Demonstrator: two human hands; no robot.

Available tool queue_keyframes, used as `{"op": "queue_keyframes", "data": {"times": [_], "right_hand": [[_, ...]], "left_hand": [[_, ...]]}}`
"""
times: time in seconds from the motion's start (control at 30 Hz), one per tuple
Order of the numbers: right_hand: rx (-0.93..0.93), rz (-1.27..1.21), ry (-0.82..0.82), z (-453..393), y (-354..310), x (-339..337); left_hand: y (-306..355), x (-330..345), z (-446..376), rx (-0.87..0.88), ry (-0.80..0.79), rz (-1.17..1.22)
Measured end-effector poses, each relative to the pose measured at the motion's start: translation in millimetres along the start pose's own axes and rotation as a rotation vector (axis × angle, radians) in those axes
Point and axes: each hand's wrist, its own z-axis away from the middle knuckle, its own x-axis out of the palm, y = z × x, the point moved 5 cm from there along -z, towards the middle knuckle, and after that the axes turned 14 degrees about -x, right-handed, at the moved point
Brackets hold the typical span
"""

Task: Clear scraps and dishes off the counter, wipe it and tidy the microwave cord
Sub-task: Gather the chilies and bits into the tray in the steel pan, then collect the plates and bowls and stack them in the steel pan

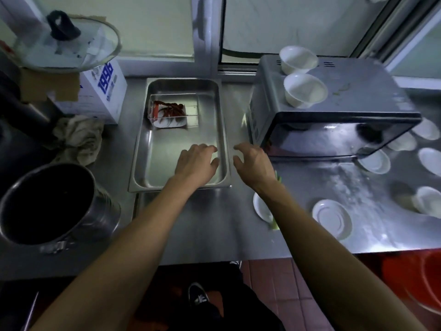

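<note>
Both arms reach out over the steel counter (202, 223). The left hand (196, 161) hovers over the near right corner of the pan (222, 130), fingers loosely spread toward its right wall; whether they touch the metal cannot be told. It holds nothing. The right hand (254, 161) is just beside the pan's right rim, fingers half curled and apart, also holding nothing. The two hands face each other across that rim.

The pan is a deep rectangular steel one, set lengthwise at mid-counter. A clear tub (171, 113) with red chillies lies in its far left part.

The microwave (334, 108) stands to the right, at an angle, its dark door toward the front. Two white bowls (303, 89) sit on its top, one behind the other. Its cord is not visible.

White saucers (331, 217) lie scattered on the counter right of the right forearm, several near the microwave's front corner. One saucer is partly hidden under the forearm, with something green at its edge. The counter there looks wet or streaked.

To the left: a crumpled rag (78, 137), a white carton (100, 91), a glass lid (64, 41) on top of a box, and a large dark pot (47, 204) at the near left.
</note>
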Motion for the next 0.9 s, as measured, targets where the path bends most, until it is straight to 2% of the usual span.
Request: {"op": "queue_keyframes", "data": {"times": [0.23, 0.4, 0.9], "right_hand": [[0.212, 0.016, 0.091, 74.1, 30.1, -29.9], [0.270, 0.043, 0.121, 121.1, 54.8, -54.0], [0.368, -0.017, 0.182, 226.7, 145.8, -107.4]], "left_hand": [[59.0, 16.9, 28.3, 0.150, -0.042, 0.044], [109.4, 31.0, 46.2, 0.257, -0.073, 0.041], [239.3, 80.2, 103.0, 0.300, -0.128, 0.023]]}}
